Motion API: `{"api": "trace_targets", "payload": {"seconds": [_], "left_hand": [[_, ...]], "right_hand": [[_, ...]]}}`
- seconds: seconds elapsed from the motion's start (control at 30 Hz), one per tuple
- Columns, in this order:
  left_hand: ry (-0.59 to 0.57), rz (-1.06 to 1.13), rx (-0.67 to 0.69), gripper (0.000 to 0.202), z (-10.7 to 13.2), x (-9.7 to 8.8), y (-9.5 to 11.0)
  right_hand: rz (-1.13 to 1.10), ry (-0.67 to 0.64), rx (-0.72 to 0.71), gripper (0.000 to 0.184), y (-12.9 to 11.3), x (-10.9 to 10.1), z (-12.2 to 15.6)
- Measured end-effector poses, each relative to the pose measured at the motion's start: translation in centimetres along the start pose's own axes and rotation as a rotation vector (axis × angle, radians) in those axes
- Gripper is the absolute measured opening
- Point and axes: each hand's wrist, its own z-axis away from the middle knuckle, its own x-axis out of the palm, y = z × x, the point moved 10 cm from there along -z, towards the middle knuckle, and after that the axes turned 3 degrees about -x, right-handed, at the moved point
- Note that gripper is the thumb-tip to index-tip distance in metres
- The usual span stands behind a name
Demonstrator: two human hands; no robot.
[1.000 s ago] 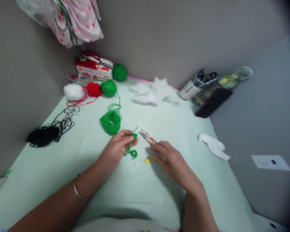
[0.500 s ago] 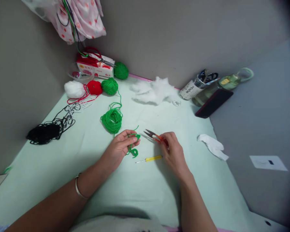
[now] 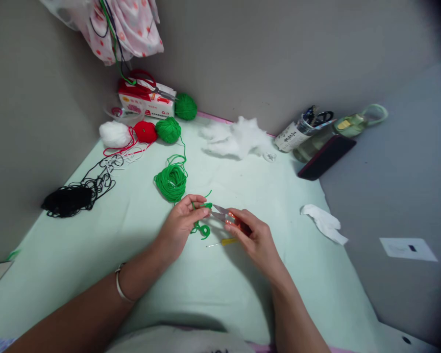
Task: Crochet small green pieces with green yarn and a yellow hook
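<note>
Pinched between the fingers of my left hand [image 3: 185,220] is a small piece of green yarn work [image 3: 205,205]. A curled green strip [image 3: 205,231] hangs or lies just below those fingers; which, I cannot tell. My right hand [image 3: 255,235] grips orange-handled thread snips [image 3: 220,213], blades apart, their tips right at the green piece. Partly under my right hand lies a crochet hook with a yellow handle [image 3: 227,241]. Beyond my left hand sits a loose coil of green yarn [image 3: 170,183], joined by a strand to a green ball [image 3: 168,130].
White stuffing [image 3: 238,139] lies at the back. Black yarn [image 3: 69,200], a red ball [image 3: 146,132] and a white ball [image 3: 114,134] are on the left. Red scissors [image 3: 158,91] rest on a tissue box [image 3: 147,104]. A phone [image 3: 327,158], pen cup [image 3: 292,135] and crumpled tissue [image 3: 325,224] stand or lie right.
My right hand has brought the snips leftward to the green piece, and its fingers now wrap the handles with the blades spread. My left hand has hardly moved.
</note>
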Motion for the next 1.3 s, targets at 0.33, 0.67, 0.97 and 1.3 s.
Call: {"api": "trace_targets", "payload": {"seconds": [0.33, 0.67, 0.97, 1.3], "left_hand": [[-0.049, -0.075, 0.079, 0.025, 0.3, 0.5, 0.2], [-0.049, -0.095, 0.063, 0.025, 0.5, 0.6, 0.1], [-0.124, -0.026, -0.085, 0.029, 0.5, 1.5, -1.0], [-0.182, -0.059, -0.092, 0.034, 0.6, 2.1, -1.5]], "right_hand": [[0.009, 0.017, -0.011, 0.029, -0.2, 0.2, 0.1], [-0.011, 0.069, -0.047, 0.021, -0.8, -0.4, 0.1], [-0.002, 0.339, 0.059, 0.028, 1.4, -3.1, 0.0], [-0.066, 0.152, -0.093, 0.018, -1.1, -0.9, -0.2]]}}
